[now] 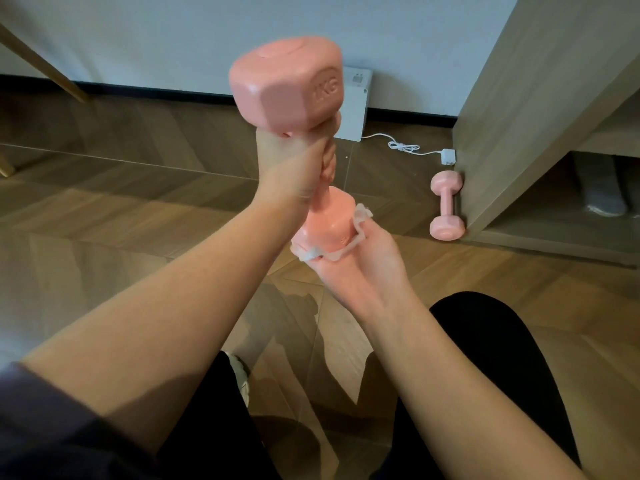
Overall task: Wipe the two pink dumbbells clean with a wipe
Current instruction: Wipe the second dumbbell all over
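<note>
Currently my left hand [294, 161] grips the handle of the first dumbbell [287, 84], long axis near upright, top head tilted away from me. Right hand [363, 258] cups the lower head, holding the wipe [362, 221] against it. Second dumbbell [446, 206] lies on the wood floor [104, 209] to the right, against the cabinet [519, 133]; my right hand is nearer.

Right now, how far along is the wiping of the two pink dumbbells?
Done: nothing shows as finished; cleanliness cannot be judged here. In hand: the left hand grips the first dumbbell upright by its handle, while the right hand holds the wipe against its lower head. Left: the second dumbbell lies on the floor beside the cabinet, with no hand on it.
</note>
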`<state>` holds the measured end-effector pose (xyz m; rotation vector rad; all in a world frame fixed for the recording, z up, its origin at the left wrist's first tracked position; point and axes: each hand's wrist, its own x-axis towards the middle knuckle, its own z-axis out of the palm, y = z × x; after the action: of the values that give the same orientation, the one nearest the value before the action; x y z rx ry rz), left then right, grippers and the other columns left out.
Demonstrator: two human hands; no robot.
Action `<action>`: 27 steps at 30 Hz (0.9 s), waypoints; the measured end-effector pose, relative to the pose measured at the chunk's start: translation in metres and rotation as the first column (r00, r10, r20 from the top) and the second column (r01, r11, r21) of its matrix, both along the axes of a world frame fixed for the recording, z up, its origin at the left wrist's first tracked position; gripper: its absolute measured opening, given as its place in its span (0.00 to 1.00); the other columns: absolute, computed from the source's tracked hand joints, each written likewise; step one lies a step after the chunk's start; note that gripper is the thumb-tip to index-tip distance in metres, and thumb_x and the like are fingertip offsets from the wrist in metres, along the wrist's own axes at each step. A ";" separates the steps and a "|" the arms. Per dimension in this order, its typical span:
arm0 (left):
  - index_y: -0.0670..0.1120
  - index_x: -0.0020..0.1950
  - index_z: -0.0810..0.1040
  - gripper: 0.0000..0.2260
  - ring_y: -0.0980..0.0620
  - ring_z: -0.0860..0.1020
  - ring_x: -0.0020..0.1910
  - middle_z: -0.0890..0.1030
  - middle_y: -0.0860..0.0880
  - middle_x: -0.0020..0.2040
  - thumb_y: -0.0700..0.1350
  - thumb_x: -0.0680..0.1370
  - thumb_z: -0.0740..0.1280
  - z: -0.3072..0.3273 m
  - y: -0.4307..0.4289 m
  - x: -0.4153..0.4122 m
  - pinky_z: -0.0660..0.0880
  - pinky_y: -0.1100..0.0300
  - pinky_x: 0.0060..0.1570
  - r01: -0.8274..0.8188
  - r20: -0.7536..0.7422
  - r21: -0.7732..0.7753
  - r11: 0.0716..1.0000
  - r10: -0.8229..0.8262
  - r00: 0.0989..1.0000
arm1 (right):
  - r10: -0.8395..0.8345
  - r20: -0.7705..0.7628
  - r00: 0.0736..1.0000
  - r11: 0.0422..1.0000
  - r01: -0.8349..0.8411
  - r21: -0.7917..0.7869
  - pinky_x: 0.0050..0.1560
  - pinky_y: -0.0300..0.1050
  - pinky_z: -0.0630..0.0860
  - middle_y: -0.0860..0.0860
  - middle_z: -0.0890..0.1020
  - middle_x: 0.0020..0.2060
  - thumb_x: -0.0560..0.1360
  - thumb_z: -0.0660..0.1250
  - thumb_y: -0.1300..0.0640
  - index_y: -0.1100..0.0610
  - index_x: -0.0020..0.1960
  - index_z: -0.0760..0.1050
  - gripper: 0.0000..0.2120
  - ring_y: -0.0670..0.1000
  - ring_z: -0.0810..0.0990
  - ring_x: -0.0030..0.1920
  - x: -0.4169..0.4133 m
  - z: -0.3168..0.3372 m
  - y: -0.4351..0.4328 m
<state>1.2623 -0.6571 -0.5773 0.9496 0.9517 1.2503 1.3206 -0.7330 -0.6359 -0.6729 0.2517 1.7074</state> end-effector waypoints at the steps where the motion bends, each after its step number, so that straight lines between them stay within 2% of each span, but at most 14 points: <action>1: 0.42 0.35 0.67 0.13 0.54 0.58 0.18 0.61 0.51 0.19 0.31 0.77 0.64 0.000 -0.002 0.001 0.55 0.62 0.24 0.005 -0.011 -0.008 1.000 -0.005 1.000 | -0.028 0.110 0.993 0.999 0.026 0.021 0.54 0.48 0.77 0.54 0.83 0.50 0.82 0.54 0.60 0.60 0.46 0.82 0.18 0.52 0.80 0.54 0.000 -0.003 -0.001; 3: 0.42 0.35 0.67 0.13 0.53 0.59 0.19 0.61 0.51 0.19 0.32 0.77 0.65 -0.001 -0.004 0.001 0.56 0.60 0.25 0.029 -0.003 -0.061 0.998 -0.029 1.000 | -0.068 0.319 0.945 0.997 0.076 -0.014 0.34 0.43 0.76 0.54 0.82 0.43 0.84 0.55 0.58 0.62 0.54 0.77 0.13 0.52 0.81 0.41 0.001 -0.006 -0.002; 4: 0.43 0.34 0.67 0.14 0.53 0.59 0.19 0.62 0.50 0.20 0.33 0.77 0.65 -0.001 -0.004 0.001 0.57 0.60 0.25 0.046 0.000 -0.096 0.994 -0.046 0.999 | -0.054 0.441 0.896 0.997 0.073 -0.027 0.30 0.41 0.73 0.53 0.81 0.40 0.83 0.56 0.56 0.61 0.54 0.76 0.12 0.51 0.80 0.37 0.002 -0.009 -0.002; 6: 0.44 0.32 0.68 0.15 0.52 0.60 0.20 0.62 0.50 0.20 0.34 0.76 0.66 -0.003 -0.006 -0.002 0.59 0.61 0.25 0.084 -0.013 -0.168 0.982 -0.088 0.996 | -0.024 0.638 0.769 1.000 0.026 0.006 0.33 0.42 0.75 0.50 0.82 0.37 0.83 0.58 0.54 0.57 0.49 0.78 0.12 0.48 0.81 0.36 0.005 -0.011 -0.003; 8: 0.45 0.33 0.69 0.13 0.52 0.60 0.20 0.64 0.50 0.20 0.35 0.76 0.67 -0.005 -0.007 -0.004 0.60 0.61 0.25 0.115 -0.045 -0.216 0.970 -0.128 0.991 | -0.022 0.739 0.673 0.997 -0.041 0.067 0.46 0.46 0.77 0.50 0.84 0.39 0.83 0.57 0.54 0.54 0.44 0.80 0.15 0.48 0.83 0.42 0.012 -0.012 -0.002; 11: 0.45 0.34 0.71 0.12 0.52 0.61 0.21 0.65 0.50 0.21 0.36 0.75 0.67 -0.008 -0.009 -0.008 0.61 0.62 0.25 0.140 -0.101 -0.262 0.955 -0.171 0.980 | -0.068 0.772 0.632 0.995 -0.019 0.103 0.62 0.51 0.75 0.50 0.85 0.47 0.83 0.56 0.53 0.52 0.48 0.80 0.14 0.51 0.83 0.53 0.030 -0.005 0.005; 14: 0.46 0.35 0.73 0.09 0.53 0.63 0.20 0.67 0.51 0.21 0.38 0.74 0.67 -0.012 -0.009 -0.014 0.63 0.63 0.24 0.167 -0.219 -0.304 0.938 -0.239 0.946 | -0.142 0.780 0.610 0.986 0.019 0.165 0.66 0.50 0.72 0.46 0.86 0.45 0.83 0.57 0.52 0.50 0.49 0.81 0.14 0.45 0.83 0.52 0.048 0.001 0.007; 16: 0.45 0.37 0.74 0.07 0.54 0.64 0.19 0.68 0.51 0.21 0.38 0.75 0.68 -0.015 -0.011 -0.018 0.64 0.64 0.23 0.183 -0.308 -0.345 0.921 -0.295 0.905 | -0.203 0.795 0.571 0.973 0.031 0.227 0.62 0.45 0.74 0.38 0.85 0.40 0.81 0.58 0.51 0.42 0.41 0.84 0.18 0.38 0.82 0.49 0.058 0.006 0.006; 18: 0.45 0.34 0.72 0.10 0.54 0.65 0.19 0.68 0.50 0.21 0.38 0.75 0.68 -0.020 -0.014 -0.021 0.64 0.64 0.21 0.197 -0.367 -0.380 0.904 -0.343 0.865 | -0.251 0.803 0.541 0.954 -0.001 0.299 0.55 0.39 0.73 0.34 0.84 0.37 0.80 0.57 0.50 0.35 0.35 0.82 0.21 0.34 0.81 0.46 0.064 0.014 0.005; 21: 0.44 0.32 0.69 0.13 0.54 0.63 0.18 0.66 0.49 0.21 0.37 0.75 0.68 -0.024 -0.018 -0.022 0.61 0.64 0.20 0.198 -0.420 -0.413 0.889 -0.380 0.824 | -0.282 0.848 0.449 0.917 -0.132 0.376 0.57 0.39 0.73 0.32 0.83 0.39 0.79 0.56 0.51 0.35 0.39 0.82 0.20 0.32 0.79 0.47 0.062 0.024 0.000; 23: 0.44 0.33 0.69 0.12 0.54 0.63 0.18 0.66 0.49 0.20 0.37 0.74 0.67 -0.025 -0.020 -0.022 0.60 0.65 0.21 0.198 -0.464 -0.423 0.884 -0.399 0.791 | -0.326 0.871 0.367 0.887 -0.200 0.416 0.51 0.26 0.71 0.25 0.79 0.39 0.82 0.52 0.57 0.42 0.42 0.82 0.23 0.25 0.76 0.45 0.060 0.025 -0.002; 24: 0.44 0.33 0.69 0.11 0.54 0.63 0.18 0.67 0.50 0.20 0.37 0.74 0.67 -0.026 -0.021 -0.022 0.60 0.65 0.21 0.203 -0.493 -0.421 0.884 -0.411 0.766 | -0.322 0.880 0.349 0.868 -0.262 0.422 0.48 0.21 0.69 0.25 0.79 0.40 0.83 0.51 0.59 0.46 0.47 0.80 0.20 0.27 0.76 0.45 0.059 0.023 -0.002; 26: 0.43 0.34 0.71 0.09 0.54 0.63 0.18 0.67 0.50 0.21 0.37 0.73 0.67 -0.026 -0.023 -0.021 0.60 0.65 0.21 0.221 -0.552 -0.413 0.884 -0.436 0.711 | -0.286 0.912 0.293 0.830 -0.401 0.389 0.43 0.26 0.70 0.37 0.81 0.38 0.83 0.52 0.55 0.50 0.59 0.75 0.13 0.43 0.79 0.40 0.054 0.022 0.000; 27: 0.43 0.35 0.72 0.08 0.54 0.63 0.18 0.67 0.50 0.21 0.38 0.73 0.67 -0.027 -0.025 -0.020 0.60 0.65 0.21 0.228 -0.575 -0.412 0.882 -0.446 0.686 | -0.296 0.926 0.236 0.817 -0.440 0.373 0.41 0.29 0.69 0.39 0.79 0.37 0.82 0.54 0.53 0.52 0.62 0.74 0.14 0.45 0.76 0.37 0.052 0.020 0.001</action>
<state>1.2426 -0.6824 -0.6038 1.2744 1.3907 0.3952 1.3724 -0.7322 -0.6155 -1.1601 -1.2423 0.9903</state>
